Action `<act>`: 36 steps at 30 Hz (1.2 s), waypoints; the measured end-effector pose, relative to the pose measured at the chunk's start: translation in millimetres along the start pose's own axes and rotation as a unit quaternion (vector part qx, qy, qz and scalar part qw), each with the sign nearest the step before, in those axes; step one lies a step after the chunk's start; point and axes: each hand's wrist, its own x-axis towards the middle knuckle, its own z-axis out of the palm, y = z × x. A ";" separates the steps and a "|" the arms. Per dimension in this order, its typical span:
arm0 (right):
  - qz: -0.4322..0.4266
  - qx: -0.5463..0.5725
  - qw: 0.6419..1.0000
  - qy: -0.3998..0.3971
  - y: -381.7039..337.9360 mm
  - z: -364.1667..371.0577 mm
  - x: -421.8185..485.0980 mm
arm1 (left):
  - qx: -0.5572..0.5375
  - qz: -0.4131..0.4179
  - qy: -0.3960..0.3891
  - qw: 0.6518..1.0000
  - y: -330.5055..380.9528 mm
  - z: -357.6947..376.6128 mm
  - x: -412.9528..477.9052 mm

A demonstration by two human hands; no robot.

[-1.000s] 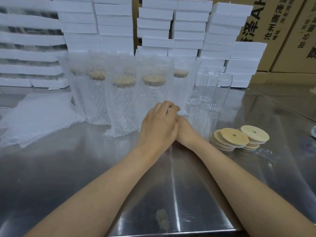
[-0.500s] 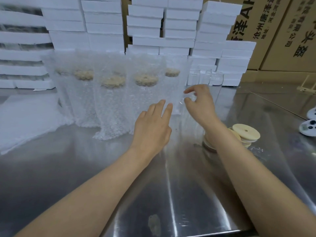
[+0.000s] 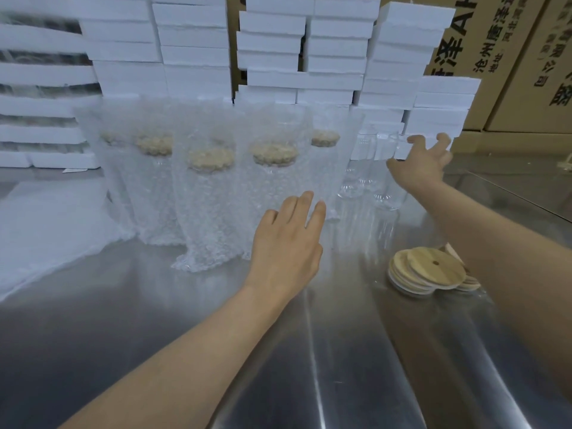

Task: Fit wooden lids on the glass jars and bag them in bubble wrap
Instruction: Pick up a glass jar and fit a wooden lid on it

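**Operator:** Status, near zone?

**Guide:** The left hand [image 3: 286,246] is over the steel tabletop [image 3: 154,335], fingers straight, holding nothing, just beside the front bagged jars [image 3: 210,193]. The wooden lids [image 3: 430,272] lie stacked to its right.

**Operator:** Step in hand?

**Guide:** Probably picking a bare jar. The right hand [image 3: 421,164] is empty, fingers spread wide, at the unlidded glass jars [image 3: 385,181] standing close together. Grip one wall and lift vertically, so neighbours stay upright.

**Operator:** Clearances?

**Guide:** The bagged row crowds the left and the foam blocks [image 3: 337,48] close the rear. Withdraw toward the near tabletop, passing left of the lids.
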 end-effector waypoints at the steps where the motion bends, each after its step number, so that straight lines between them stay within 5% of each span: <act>1: 0.000 0.010 1.000 -0.003 2.2 1.0 1.6 | 0.001 0.001 0.006 1.000 -0.7 1.1 0.0; 9: -0.009 0.133 0.991 0.018 -7.4 -18.7 -17.2 | -0.021 0.015 0.048 0.998 -4.6 8.2 2.5; 15: -0.103 0.313 0.944 0.004 -39.9 -70.5 -74.9 | -0.199 -0.066 0.015 0.978 7.1 1.8 -1.3; 18: -0.107 0.457 0.877 -0.102 -51.4 -74.4 -107.3 | -0.396 -0.145 -0.018 0.907 10.1 -6.0 -5.6; 23: -0.055 0.646 0.719 -0.252 -41.6 -26.8 -149.1 | -0.703 -0.224 -0.107 0.667 8.5 -13.5 -18.3; 32: -0.003 0.661 0.676 -0.326 -34.7 6.6 -156.3 | -0.719 -0.290 -0.132 0.618 5.2 -0.4 -23.6; 36: 0.012 0.687 0.645 -0.334 -33.1 5.2 -153.4 | -0.767 -0.295 -0.132 0.554 3.5 -0.8 -16.9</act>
